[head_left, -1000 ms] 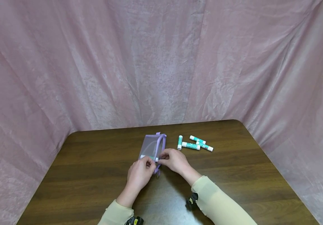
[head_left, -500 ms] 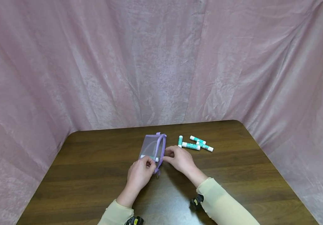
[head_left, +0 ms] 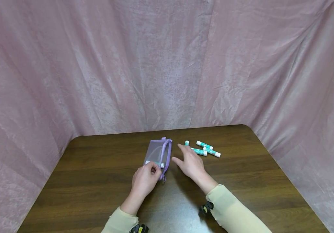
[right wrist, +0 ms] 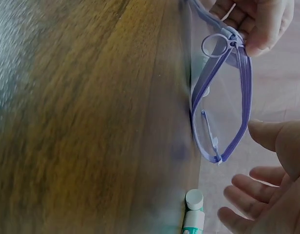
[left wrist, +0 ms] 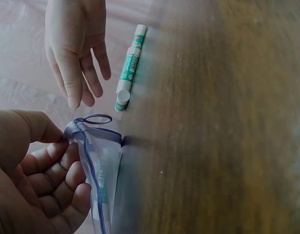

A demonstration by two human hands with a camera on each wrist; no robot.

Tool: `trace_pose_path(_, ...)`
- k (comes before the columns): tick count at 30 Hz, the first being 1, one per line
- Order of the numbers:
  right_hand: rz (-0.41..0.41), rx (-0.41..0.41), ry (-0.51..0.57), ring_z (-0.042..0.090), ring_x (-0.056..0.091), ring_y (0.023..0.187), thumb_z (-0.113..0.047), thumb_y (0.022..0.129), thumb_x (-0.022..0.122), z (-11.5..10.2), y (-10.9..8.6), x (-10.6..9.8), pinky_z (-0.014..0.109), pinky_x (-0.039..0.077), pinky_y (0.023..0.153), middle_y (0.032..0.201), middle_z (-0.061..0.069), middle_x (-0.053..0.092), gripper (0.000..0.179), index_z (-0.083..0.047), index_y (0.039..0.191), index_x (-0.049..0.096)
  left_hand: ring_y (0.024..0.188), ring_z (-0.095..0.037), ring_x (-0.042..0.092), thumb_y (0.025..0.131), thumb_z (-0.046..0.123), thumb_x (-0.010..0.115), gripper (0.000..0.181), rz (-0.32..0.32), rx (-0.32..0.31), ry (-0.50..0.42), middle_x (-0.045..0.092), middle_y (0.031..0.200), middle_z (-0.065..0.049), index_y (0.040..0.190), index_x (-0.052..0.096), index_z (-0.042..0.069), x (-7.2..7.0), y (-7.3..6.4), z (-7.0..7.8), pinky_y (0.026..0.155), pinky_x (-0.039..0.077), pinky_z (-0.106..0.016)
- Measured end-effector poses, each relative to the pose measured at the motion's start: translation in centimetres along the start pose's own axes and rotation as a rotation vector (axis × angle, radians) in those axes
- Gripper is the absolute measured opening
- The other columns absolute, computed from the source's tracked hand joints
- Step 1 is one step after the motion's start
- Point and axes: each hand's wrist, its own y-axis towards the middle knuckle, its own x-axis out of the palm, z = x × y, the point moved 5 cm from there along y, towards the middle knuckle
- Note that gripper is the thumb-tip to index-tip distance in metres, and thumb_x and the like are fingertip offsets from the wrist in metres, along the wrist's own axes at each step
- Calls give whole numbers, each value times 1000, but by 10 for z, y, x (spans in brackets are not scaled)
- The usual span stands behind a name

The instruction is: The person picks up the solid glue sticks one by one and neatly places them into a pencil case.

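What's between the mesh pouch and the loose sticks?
Head view: the right hand and a strip of bare tabletop lie between the mesh pouch and the sticks.

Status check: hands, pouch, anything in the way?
Left hand pinches mesh pouch by one corner. Right hand open, empty, near loose tubes. Pouch unzipped, one tube seen inside. No obstruction visible.
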Motion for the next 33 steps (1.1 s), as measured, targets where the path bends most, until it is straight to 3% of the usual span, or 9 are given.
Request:
trace_pose_path(7,64,-20,-2,32,55,125,-48,93,69,3,1,-6,51,48,95,143,11,54,67,-15,148,50,57,-11,51,82,25,69,12,-2,8,-4,56,65,15,73,61,27,-1,0,2,55,41,-34)
trace_pose_path(10,71,-20,-15,33,50,132,-49,93,68,5,2,-7,52,46,99,146,11,52,67,-15,147,51,57,-11,51,82,24,69,12,-4,8,-9,56,65,15,73,61,27,-1,-1,2,55,41,-34)
trace_pose_path(33,125,-80,-118,31,48,132,-44,91,72,28,9,-7,52,42,102,138,12,58,65,-6,142,56,59,-12,52,82,24,68,12,6,1,-1,54,62,16,74,61,28,1,-1,2,56,42,-35)
